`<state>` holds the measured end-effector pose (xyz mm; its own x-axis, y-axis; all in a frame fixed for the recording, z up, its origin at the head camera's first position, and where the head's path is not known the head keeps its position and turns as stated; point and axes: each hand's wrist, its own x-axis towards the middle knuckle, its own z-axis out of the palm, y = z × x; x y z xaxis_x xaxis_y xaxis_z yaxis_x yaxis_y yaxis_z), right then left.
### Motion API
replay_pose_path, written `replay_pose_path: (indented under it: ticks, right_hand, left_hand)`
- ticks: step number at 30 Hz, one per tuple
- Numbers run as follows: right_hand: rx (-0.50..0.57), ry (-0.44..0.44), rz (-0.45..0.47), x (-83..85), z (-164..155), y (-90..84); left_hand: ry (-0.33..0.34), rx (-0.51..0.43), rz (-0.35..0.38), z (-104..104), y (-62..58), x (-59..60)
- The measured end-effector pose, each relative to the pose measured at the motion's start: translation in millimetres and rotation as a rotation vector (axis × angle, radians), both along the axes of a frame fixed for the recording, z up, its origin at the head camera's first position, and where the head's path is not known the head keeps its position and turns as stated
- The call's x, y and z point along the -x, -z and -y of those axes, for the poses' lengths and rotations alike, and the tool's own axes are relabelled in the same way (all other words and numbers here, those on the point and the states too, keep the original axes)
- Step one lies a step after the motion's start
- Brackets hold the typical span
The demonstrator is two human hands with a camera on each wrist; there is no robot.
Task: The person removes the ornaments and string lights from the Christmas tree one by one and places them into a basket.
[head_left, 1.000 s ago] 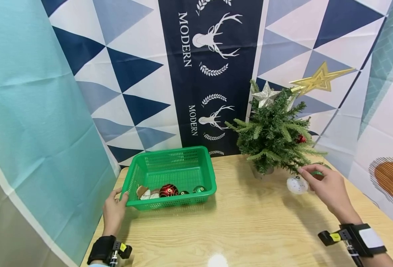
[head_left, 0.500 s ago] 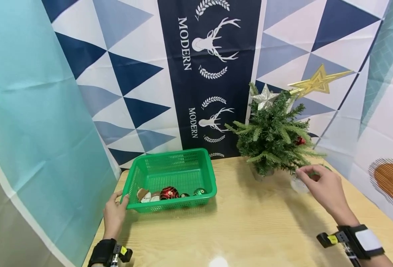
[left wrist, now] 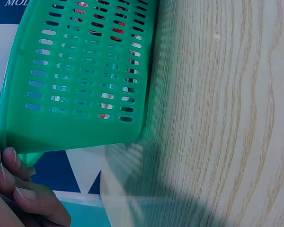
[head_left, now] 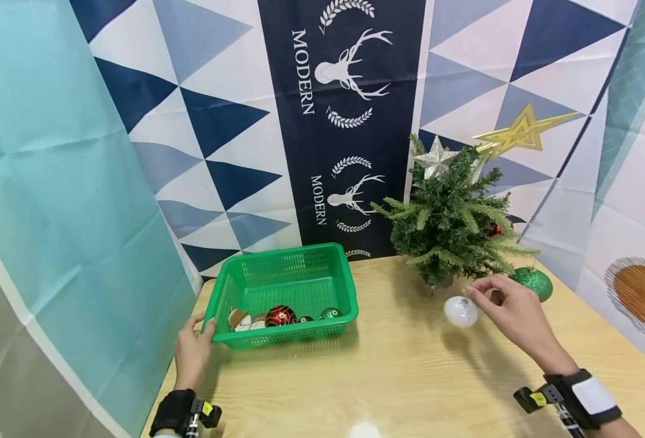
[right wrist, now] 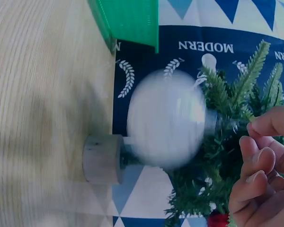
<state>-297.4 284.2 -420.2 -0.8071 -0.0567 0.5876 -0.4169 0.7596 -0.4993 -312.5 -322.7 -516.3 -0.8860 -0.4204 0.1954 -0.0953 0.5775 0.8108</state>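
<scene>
hanging from the right hand (head_left: 511,310) is a white ball (head_left: 461,311). the fingers (right wrist: 270,124) pinch its little top string or cap, and the ball dangles over the counter (head_left: 410,377), just in front of the small tree (head_left: 451,219). in the right wrist view the ball (right wrist: 166,118) looks blurry, so it may be swinging.

the ball looks light and hollow, with a thin, smooth shell. i think it could crack if it drops or gets squeezed hard. the round part would be slippery, so the best place to hold it is the cap or loop on top, where the fingers are now. a soft cupped hand under it would work too.

the left hand (head_left: 191,350) rests at the near left corner of the green basket (head_left: 278,277). its fingers (left wrist: 12,175) curl around the rim there. the basket sits on the counter, well apart from the ball. inside it, by the near wall, lie a red ball (head_left: 280,316), two small green balls and a brown and white toy.

a green glitter ball (head_left: 533,282) sits beside the tree, near the right hand. the tree has a silver star (head_left: 435,157) and a gold star (head_left: 519,131) up top.
</scene>
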Motion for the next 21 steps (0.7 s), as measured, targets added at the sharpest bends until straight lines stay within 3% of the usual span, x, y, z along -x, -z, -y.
replay_pose_path:
  ticks: [3,4,5,10,11,12,15,21]
  right_hand:
    - [0.005,-0.002,0.011,0.6,2.8,-1.9]
    - [0.009,-0.003,0.012,0.9,3.7,-2.6]
    - [0.01,-0.002,0.011,1.0,4.7,-3.4]
    - [0.02,-0.019,0.017,2.9,12.6,-6.9]
    - [0.02,-0.026,0.021,3.6,14.5,-7.7]
    - [0.021,-0.036,0.025,4.4,16.5,-8.4]
    - [0.021,-0.06,0.037,7.7,22.3,-11.1]
    - [0.022,-0.1,0.079,13.1,32.2,-17.6]
  left_hand:
    - [0.023,-0.037,0.017,-13.4,-31.1,-12.3]
    - [0.012,-0.013,0.016,-9.5,-23.8,-7.1]
    - [0.04,-0.03,0.006,-7.8,-24.1,-7.5]
    - [-0.006,0.049,-0.03,23.7,35.8,26.8]
    - [-0.006,0.039,-0.029,24.9,37.7,27.5]
    - [-0.044,0.064,-0.016,29.3,49.3,34.7]
    - [-0.061,0.047,-0.017,32.1,58.5,38.7]
    - [-0.07,0.034,-0.022,29.3,61.5,36.7]
